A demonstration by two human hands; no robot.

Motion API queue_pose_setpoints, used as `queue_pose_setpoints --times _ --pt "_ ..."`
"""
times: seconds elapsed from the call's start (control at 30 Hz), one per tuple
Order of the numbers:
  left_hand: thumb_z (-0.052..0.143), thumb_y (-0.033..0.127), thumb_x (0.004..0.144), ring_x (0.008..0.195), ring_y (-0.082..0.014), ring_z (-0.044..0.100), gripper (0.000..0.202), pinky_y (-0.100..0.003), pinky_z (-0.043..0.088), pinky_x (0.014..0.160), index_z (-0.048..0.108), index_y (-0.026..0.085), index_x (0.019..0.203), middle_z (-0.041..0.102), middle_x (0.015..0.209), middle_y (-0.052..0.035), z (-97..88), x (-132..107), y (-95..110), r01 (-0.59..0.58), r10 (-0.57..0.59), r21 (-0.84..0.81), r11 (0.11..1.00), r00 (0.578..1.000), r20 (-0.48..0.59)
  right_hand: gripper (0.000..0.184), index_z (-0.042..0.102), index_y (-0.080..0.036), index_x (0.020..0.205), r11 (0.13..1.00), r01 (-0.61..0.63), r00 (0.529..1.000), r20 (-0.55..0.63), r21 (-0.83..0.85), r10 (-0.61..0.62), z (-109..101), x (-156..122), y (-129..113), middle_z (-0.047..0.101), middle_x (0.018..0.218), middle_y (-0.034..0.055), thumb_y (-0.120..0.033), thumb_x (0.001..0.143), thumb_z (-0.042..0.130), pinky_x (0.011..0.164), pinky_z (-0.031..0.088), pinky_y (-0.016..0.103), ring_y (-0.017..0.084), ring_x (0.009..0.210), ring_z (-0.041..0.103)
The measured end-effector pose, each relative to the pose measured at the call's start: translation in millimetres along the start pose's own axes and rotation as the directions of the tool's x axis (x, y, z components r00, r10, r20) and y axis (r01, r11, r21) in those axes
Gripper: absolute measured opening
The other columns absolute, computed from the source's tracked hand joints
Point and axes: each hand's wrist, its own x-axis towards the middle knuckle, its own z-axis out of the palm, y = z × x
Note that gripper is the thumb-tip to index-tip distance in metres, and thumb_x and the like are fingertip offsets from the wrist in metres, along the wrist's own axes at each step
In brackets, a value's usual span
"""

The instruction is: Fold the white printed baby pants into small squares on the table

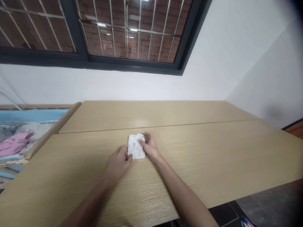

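A small white folded cloth (135,147) with faint printed marks lies on the wooden tabletop (203,151), a little left of the middle. It is roughly rectangular, and its right side shows uneven layered edges. My left hand (119,161) grips the lower left edge, thumb at the front corner and fingers bent along the side. On the opposite side, my right hand (150,146) pinches the right edge, its thumb on top and the fingers curled behind. Whether the cloth is a garment or something else, I cannot tell.
At the left stands a wooden-railed crib (55,132) with blue bedding and a pink cloth (16,143) inside. A seam crosses the tabletop behind my hands. White wall (142,85) and a dark-framed barred window (132,64) rise behind. Dark floor shows at the lower right.
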Motion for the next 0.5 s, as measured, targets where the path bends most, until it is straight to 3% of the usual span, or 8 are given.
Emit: queue_pose_setpoints --times 0.07,0.13,0.23,0.33,0.4,0.5 --pt "0.051 0.034 0.098 0.080 -0.0223 0.069 0.015 -0.033 0.050 0.071 0.059 0.023 0.100 0.071 0.086 -0.0037 -0.5 0 2 0.018 -0.019 0.068 0.998 1.000 0.007 0.065 0.040 -0.020 0.138 0.994 0.087 0.994 0.073 -0.066 -0.082 0 2 5 0.061 0.137 0.0178 -0.050 0.087 0.067 0.095 0.058 0.044 0.026 0.116 0.067" --pt "0.051 0.036 0.098 0.086 -0.0255 0.068 0.017 -0.038 0.052 0.076 0.060 0.022 0.098 0.070 0.089 -0.0066 -1.8 0 6 0.006 0.001 0.137 0.991 0.999 -0.051 0.056 0.043 -0.019 0.137 0.975 0.175 0.976 0.152 -0.140 -0.153 1 3 7 0.061 0.137 0.0171 -0.047 0.093 0.061 0.103 0.054 0.044 0.025 0.124 0.063" --pt "0.050 0.035 0.098 0.100 -0.0310 0.067 0.022 -0.047 0.053 0.089 0.062 0.021 0.110 0.071 0.104 -0.0128 -4.4 -7 19 -0.109 0.142 0.195 0.975 0.976 -0.163 0.050 0.044 -0.019 0.141 0.941 0.259 0.955 0.205 -0.219 -0.216 1 0 1 0.061 0.139 0.0172 -0.044 0.098 0.054 0.108 0.050 0.046 0.024 0.129 0.060" --pt "0.048 0.033 0.098 0.113 -0.0316 0.065 0.033 -0.050 0.053 0.098 0.058 0.024 0.128 0.069 0.123 -0.0141 -2.7 -24 37 -0.286 0.304 0.126 0.950 0.939 -0.163 0.052 0.045 -0.019 0.146 0.854 0.362 0.931 0.181 -0.373 -0.316 -4 -7 -20 0.055 0.148 0.0181 -0.044 0.101 0.051 0.117 0.042 0.050 0.027 0.139 0.052" --pt "0.049 0.037 0.098 0.128 -0.0333 0.060 0.047 -0.052 0.052 0.104 0.049 0.023 0.143 0.063 0.139 -0.0159 3.0 -36 46 -0.375 0.385 0.097 0.922 0.915 -0.123 0.049 0.050 -0.019 0.146 0.766 0.471 0.882 0.245 -0.437 -0.402 -8 -15 -39 0.050 0.154 0.0160 -0.043 0.103 0.048 0.122 0.035 0.051 0.027 0.146 0.045" --pt "0.054 0.042 0.096 0.139 -0.0383 0.051 0.060 -0.057 0.050 0.108 0.044 0.014 0.148 0.055 0.148 -0.0222 14.7 -48 49 -0.443 0.450 0.119 0.889 0.892 -0.044 0.047 0.054 -0.022 0.148 0.684 0.636 0.755 0.473 -0.356 -0.455 -8 -32 -68 0.052 0.155 0.0101 -0.042 0.107 0.040 0.124 0.033 0.048 0.025 0.149 0.041"
